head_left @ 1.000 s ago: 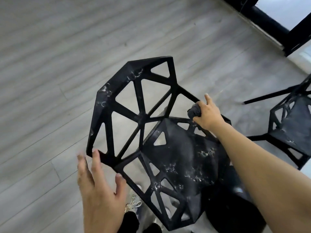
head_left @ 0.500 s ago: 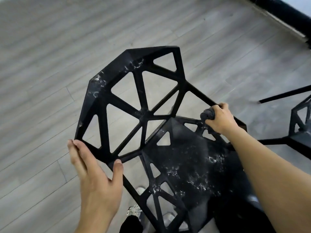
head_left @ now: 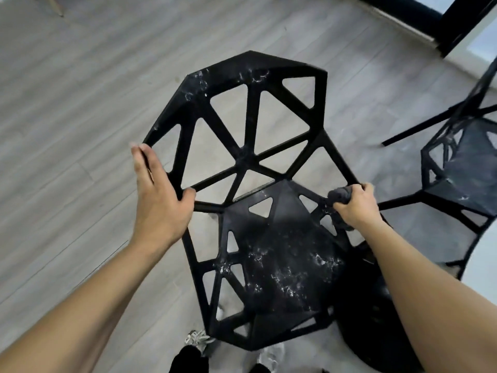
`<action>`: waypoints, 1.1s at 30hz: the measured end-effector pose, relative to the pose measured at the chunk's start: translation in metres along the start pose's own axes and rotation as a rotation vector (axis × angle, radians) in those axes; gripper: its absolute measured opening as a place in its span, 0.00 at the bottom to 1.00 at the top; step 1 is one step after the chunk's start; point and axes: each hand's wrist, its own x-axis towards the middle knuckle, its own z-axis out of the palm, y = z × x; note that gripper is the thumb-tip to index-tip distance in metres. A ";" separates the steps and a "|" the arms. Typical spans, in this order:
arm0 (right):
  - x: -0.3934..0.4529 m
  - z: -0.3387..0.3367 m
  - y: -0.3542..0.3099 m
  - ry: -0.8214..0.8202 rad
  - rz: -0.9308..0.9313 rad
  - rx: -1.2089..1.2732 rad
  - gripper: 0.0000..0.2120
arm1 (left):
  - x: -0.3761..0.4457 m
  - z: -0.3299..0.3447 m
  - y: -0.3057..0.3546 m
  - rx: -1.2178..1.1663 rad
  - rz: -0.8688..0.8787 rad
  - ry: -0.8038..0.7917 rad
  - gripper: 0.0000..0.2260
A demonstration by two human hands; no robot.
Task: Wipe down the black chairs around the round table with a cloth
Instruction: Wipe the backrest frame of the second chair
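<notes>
- Head view: a black lattice chair (head_left: 269, 184) with triangular cut-outs fills the middle of the frame over a grey plank floor (head_left: 67, 103); white smears mark its seat and the top rail of its back.
- A second black chair (head_left: 462, 179) of the same pattern stands just to the right, apart from the first; its far side is cut off by the frame edge.
- A dark window or door frame (head_left: 457, 22) crosses the top right corner above a pale skirting strip.
- A thin light-coloured leg (head_left: 55, 6) at the top left belongs to something out of frame.
- The left hand (head_left: 158, 200) grips the left edge of the chair back: fingers lie straight along the outside of the bar and the thumb hooks through an opening.
- The right hand (head_left: 355, 208) is curled tight around a bunched dark grey cloth (head_left: 340, 196), pressed on the right rim where seat meets back.
- Most of the cloth is hidden inside the fist.
- Sneakers (head_left: 199, 339) and dark trouser legs show through the chair's lower gaps; a dark rounded shape at the lower right is too blurred to name.
- Half a second ago the left hand sat lower on the frame with the thumb just meeting the bar; now it is higher and hooked on.
- The right hand remains at the same corner with the cloth.
</notes>
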 end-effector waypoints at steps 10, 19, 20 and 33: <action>-0.025 0.014 0.010 0.023 0.158 0.073 0.22 | 0.091 0.000 0.020 0.091 0.122 -0.091 0.43; -0.082 0.037 0.016 0.044 0.362 0.198 0.20 | 0.156 0.016 0.064 0.112 0.294 -0.252 0.44; -0.089 0.040 0.016 0.042 0.382 0.201 0.20 | 0.162 0.019 0.070 0.117 0.309 -0.268 0.44; -0.131 0.072 -0.006 0.055 0.576 0.354 0.16 | 0.214 0.033 0.139 0.215 0.345 -0.534 0.46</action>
